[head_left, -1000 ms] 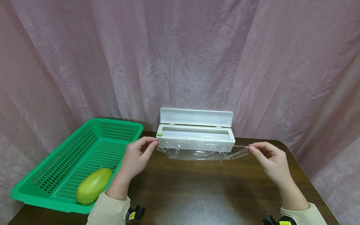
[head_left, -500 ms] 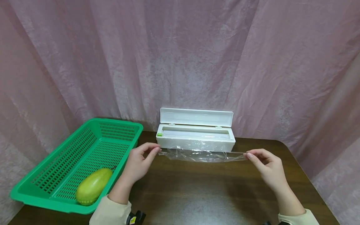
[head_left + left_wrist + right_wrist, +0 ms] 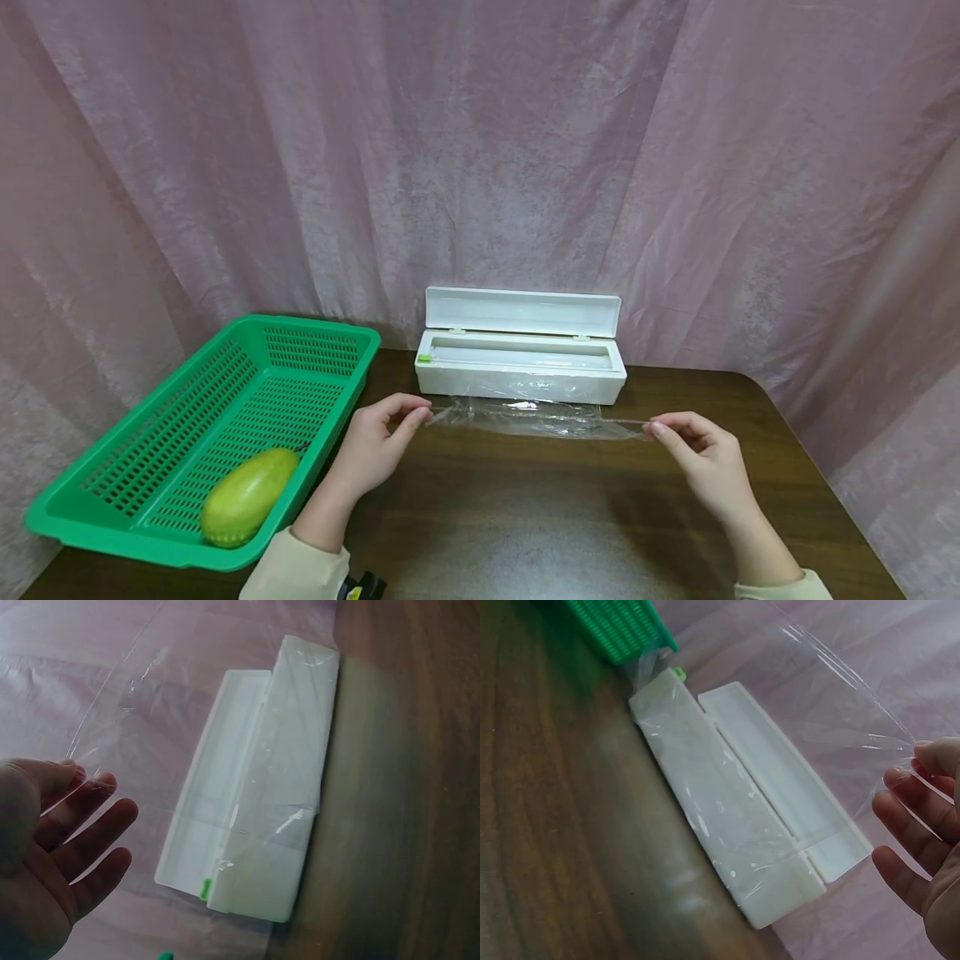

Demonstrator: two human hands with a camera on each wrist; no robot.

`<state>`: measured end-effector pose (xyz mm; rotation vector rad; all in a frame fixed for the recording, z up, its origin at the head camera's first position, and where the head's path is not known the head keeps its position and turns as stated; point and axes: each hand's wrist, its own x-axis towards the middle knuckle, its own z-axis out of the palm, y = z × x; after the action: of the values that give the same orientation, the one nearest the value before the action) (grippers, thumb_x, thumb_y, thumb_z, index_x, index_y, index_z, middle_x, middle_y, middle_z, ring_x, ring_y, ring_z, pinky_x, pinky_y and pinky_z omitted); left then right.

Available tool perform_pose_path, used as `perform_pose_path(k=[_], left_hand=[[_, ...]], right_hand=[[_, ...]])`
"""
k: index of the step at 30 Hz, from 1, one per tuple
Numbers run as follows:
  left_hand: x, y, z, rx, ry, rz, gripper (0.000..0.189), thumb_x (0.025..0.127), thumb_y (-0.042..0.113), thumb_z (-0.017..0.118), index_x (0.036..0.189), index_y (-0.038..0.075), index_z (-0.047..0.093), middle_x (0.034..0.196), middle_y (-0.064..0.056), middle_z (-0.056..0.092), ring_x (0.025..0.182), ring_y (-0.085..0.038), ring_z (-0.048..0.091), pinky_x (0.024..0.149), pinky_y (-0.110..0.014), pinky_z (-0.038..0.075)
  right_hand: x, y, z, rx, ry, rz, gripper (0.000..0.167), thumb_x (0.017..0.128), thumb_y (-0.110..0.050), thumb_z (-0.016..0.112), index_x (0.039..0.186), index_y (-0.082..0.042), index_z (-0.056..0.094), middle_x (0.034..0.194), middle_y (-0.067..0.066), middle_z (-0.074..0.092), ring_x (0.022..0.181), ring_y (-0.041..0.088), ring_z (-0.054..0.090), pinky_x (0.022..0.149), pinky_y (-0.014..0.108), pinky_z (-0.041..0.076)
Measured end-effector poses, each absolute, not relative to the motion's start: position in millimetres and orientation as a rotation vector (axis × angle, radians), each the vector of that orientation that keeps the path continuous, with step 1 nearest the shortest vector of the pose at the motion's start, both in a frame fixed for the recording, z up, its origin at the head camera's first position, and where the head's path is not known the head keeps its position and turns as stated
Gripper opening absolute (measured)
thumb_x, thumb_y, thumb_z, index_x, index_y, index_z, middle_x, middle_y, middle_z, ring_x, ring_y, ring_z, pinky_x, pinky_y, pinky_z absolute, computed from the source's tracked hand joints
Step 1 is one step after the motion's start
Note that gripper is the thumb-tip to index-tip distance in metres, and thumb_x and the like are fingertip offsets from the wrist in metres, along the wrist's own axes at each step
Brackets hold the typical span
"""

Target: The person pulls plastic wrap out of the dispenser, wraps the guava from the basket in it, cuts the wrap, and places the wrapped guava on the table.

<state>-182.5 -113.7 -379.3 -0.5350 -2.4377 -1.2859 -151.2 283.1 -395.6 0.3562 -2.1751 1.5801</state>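
A sheet of clear plastic wrap (image 3: 532,418) stretches between my two hands in front of a white wrap dispenser box (image 3: 519,384). Thumb and index finger of my left hand (image 3: 378,442) pinch its left corner; my right hand (image 3: 705,462) pinches the right corner the same way. In the left wrist view the other fingers (image 3: 97,851) are spread apart from the film. The dispenser's lid (image 3: 522,312) stands raised at the back, and a pale roll (image 3: 522,357) lies inside. From the right wrist view, the film still runs over the box front (image 3: 705,802).
A green plastic basket (image 3: 142,546) with slotted walls stands at the left of the dark wooden table (image 3: 540,517). One yellow-green oblong fruit (image 3: 250,497) lies in its near corner. Behind the table hangs a pink curtain (image 3: 525,150).
Both hands have drawn back toward the person, pulling the film's front edge farther from the dispenser. The hands have also come slightly closer together. Box, basket and fruit have stayed in place.
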Motion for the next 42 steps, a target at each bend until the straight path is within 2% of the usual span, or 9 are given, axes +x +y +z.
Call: perform_pose_path(k=[12, 19, 27, 34, 42], left_hand=[[-183.4, -115.2, -398.9, -0.462, -2.581, -1.36, 0.012, 0.09, 0.017, 0.064, 0.099, 0.011, 0.069, 0.087, 0.003, 0.069, 0.078, -0.012, 0.06, 0.07, -0.025, 0.052], [-182.1, -115.6, -409.6, -0.451, -2.597, -1.381, 0.008, 0.089, 0.015, 0.065, 0.095, 0.013, 0.07, 0.081, 0.005, 0.067, 0.072, -0.007, 0.057, 0.067, -0.024, 0.05], [-181.4, -115.8, -418.8, -0.401, -2.662, -1.418, 0.011, 0.09, 0.016, 0.065, 0.097, 0.009, 0.07, 0.081, 0.007, 0.068, 0.073, -0.01, 0.058, 0.066, -0.022, 0.049], [-179.7, -117.5, -423.1, -0.385, -2.697, -1.417, 0.011, 0.089, 0.018, 0.066, 0.096, 0.012, 0.07, 0.082, 0.006, 0.068, 0.072, -0.007, 0.057, 0.066, -0.022, 0.049], [-180.2, -120.1, -432.3, -0.393, -2.746, -1.374, 0.008, 0.089, 0.018, 0.066, 0.094, 0.014, 0.07, 0.086, 0.006, 0.068, 0.076, -0.008, 0.057, 0.069, -0.022, 0.049]], right_hand=[[-147.9, 283.2, -413.8, 0.281, -2.257, 1.556, 0.008, 0.089, 0.002, 0.06, 0.093, 0.008, 0.064, 0.08, -0.003, 0.072, 0.075, 0.006, 0.067, 0.071, 0.017, 0.052], [-146.9, 282.9, -423.7, 0.252, -2.293, 1.583, 0.009, 0.09, 0.0, 0.06, 0.094, 0.007, 0.064, 0.08, 0.0, 0.071, 0.075, 0.007, 0.067, 0.071, 0.019, 0.053], [-144.4, 281.7, -434.3, 0.17, -2.346, 1.598, 0.013, 0.091, -0.005, 0.061, 0.095, 0.006, 0.065, 0.082, 0.007, 0.072, 0.075, 0.005, 0.067, 0.07, 0.021, 0.053], [-142.9, 282.0, -440.4, 0.129, -2.393, 1.596, 0.014, 0.091, -0.01, 0.062, 0.095, 0.002, 0.066, 0.081, 0.007, 0.072, 0.074, 0.008, 0.067, 0.069, 0.024, 0.054], [-142.2, 283.5, -446.2, 0.151, -2.46, 1.572, 0.013, 0.091, -0.013, 0.062, 0.095, -0.001, 0.067, 0.083, 0.012, 0.071, 0.074, 0.012, 0.069, 0.068, 0.026, 0.054]])
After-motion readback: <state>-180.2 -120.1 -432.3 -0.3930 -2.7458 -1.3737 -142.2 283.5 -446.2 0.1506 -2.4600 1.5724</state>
